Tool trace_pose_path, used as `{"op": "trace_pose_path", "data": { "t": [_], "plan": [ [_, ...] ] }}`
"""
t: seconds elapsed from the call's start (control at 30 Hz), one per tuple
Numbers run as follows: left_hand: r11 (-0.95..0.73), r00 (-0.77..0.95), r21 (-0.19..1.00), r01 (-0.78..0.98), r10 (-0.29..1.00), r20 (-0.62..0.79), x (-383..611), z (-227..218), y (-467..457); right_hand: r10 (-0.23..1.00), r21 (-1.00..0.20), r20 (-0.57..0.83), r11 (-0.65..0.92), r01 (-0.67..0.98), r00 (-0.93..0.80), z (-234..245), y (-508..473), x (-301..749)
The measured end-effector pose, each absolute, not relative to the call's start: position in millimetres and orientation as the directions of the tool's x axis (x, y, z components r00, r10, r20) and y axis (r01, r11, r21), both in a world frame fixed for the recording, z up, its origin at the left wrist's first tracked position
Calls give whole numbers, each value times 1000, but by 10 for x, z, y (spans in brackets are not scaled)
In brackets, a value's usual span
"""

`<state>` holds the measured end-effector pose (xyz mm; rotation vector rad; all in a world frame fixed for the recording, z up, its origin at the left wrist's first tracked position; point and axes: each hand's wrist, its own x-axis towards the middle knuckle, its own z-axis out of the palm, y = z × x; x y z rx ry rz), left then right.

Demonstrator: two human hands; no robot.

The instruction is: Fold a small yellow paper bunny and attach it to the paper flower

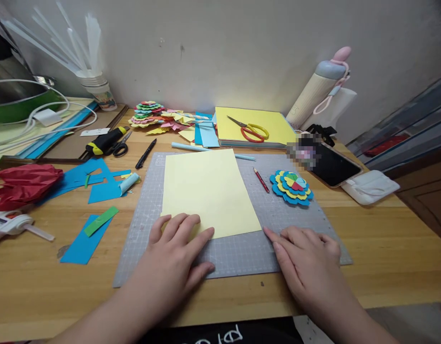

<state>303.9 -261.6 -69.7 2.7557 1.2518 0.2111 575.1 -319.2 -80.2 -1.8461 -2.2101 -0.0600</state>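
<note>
A pale yellow sheet of paper [206,191] lies flat, slightly turned, on a grey cutting mat [238,258]. My left hand [177,253] rests on the sheet's near left part, fingers spread and bent, thumb over the mat. At the near right corner of the sheet is my right hand [306,258], its index fingertip at the corner and the other fingers loosely curled on the mat; it grips nothing. A red pencil [261,180] and a layered blue and yellow paper flower [292,187] lie right of the sheet.
Scissors [249,131] lie on a yellow paper stack [278,124] at the back. On the left are a black pen [146,154], blue paper scraps [86,246], red crumpled paper [27,184] and a glue gun [9,224]. A phone [331,162] and white case [371,187] lie right.
</note>
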Motion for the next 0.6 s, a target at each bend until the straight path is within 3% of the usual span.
{"op": "trace_pose_path", "data": {
  "t": [0.2, 0.33, 0.6],
  "plan": [
    [-650, 692, 274, 708, 716, -92, 3011, -446, -2401, 897, -291, 227, 435, 852, -380, -640, -3038, 5452],
    [-668, 745, 345, 659, 645, -173, 2970, -364, -2160, 843, -185, 193, 533, 826, -501, -675, -2938, 5196],
    [-784, 834, 289, 550, 499, -234, 2954, -388, -1796, 751, -98, 240, 649, 755, -615, -726, -2893, 4827]
  ]
}}
